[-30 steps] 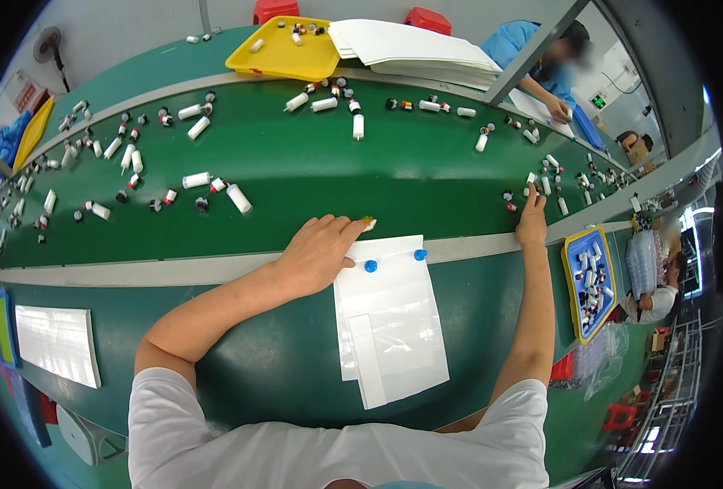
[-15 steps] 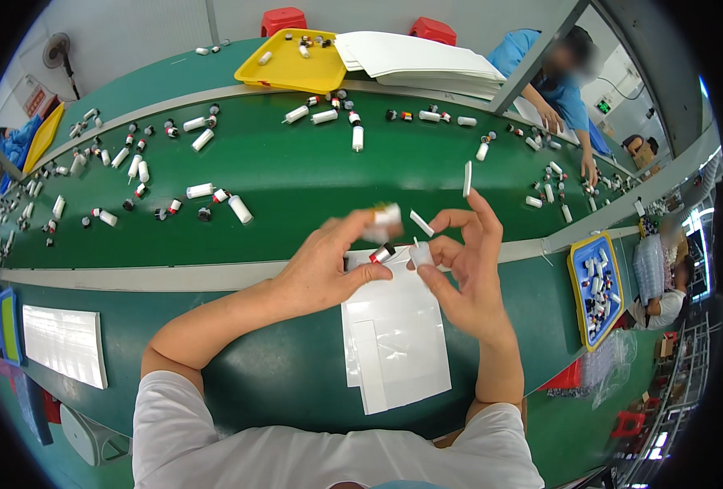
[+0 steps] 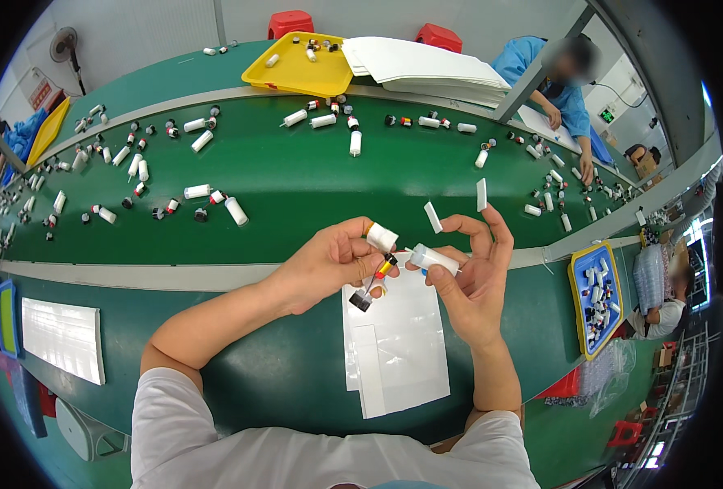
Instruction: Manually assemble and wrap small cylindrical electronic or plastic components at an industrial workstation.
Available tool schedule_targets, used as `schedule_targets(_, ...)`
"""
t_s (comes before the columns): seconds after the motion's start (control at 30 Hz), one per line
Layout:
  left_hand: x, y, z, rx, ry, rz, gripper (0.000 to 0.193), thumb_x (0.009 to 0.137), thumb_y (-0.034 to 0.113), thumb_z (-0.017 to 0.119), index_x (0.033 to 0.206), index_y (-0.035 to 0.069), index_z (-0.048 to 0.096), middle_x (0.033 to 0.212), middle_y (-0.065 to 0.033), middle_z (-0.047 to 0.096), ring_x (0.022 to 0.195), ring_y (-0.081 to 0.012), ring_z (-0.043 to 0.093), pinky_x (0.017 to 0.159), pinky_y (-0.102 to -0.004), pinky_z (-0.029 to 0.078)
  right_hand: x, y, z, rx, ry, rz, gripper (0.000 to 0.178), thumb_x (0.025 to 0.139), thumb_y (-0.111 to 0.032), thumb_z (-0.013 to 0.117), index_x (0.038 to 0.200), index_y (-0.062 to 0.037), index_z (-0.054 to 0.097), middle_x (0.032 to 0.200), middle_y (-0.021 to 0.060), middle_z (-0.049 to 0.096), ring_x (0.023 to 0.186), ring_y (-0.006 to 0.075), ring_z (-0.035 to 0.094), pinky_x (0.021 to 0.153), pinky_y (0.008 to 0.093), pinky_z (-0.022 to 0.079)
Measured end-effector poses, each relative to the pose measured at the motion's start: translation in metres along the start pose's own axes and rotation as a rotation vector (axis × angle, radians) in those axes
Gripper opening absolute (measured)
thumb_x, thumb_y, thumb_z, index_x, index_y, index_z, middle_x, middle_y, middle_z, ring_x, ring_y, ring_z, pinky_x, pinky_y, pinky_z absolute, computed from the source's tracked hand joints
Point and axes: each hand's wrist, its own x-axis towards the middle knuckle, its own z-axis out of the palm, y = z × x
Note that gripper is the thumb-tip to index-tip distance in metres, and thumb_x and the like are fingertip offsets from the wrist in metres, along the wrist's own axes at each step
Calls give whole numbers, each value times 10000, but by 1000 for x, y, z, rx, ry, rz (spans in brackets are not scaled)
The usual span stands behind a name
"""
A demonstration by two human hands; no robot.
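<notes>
My left hand [image 3: 333, 265] pinches a small white cylinder [image 3: 382, 237] with a yellowish end. Below it, the same hand holds a small part with a yellow, red and black body [image 3: 386, 266] and a dark ribbed cap [image 3: 360, 301]. My right hand [image 3: 477, 281] grips a translucent white tube [image 3: 435, 259] between thumb and fingers, its end close to the left hand's parts. White strips cling to two right fingertips: one strip [image 3: 433, 217] on the nearer, another strip [image 3: 481, 195] on the farther. Beneath both hands lie white sheets and a clear plastic bag [image 3: 406, 350].
Many white tubes with black and red ends lie scattered over the green conveyor belt [image 3: 296, 196]. Beyond it are a yellow tray [image 3: 296, 77] and stacked white sheets [image 3: 426, 61]. A blue tray [image 3: 575, 301] of parts stands right. A co-worker in blue [image 3: 573, 106] reaches in.
The left hand's cylinder, blurred earlier, is now steady, and its dark-capped part hangs tilted downward. The right hand's tube has turned to show its length, and the fingertip strips have moved right.
</notes>
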Motion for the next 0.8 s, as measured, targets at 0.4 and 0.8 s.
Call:
schedule_targets(0.4, 11, -11, -6, -376, -221, -311, 300, 956, 106, 637, 1239, 5, 622, 1000, -88, 677, 844, -167, 667, 768, -294, 547, 8, 16, -23, -241, -126, -259, 919, 796, 129, 645, 1497, -83, 90, 1250, 227, 464, 1008, 257, 640, 916, 410, 487)
schedule_targets(0.8, 12, -10, 18, -40, 59, -89, 328, 943, 8, 620, 1270, -18, 605, 1069, -117, 694, 903, -192, 709, 771, -287, 574, -12, 18, -8, 559, 108, 419, 591, 897, -5, 690, 1357, -19, 320, 947, 83, 620, 903, 145, 579, 836, 298, 445)
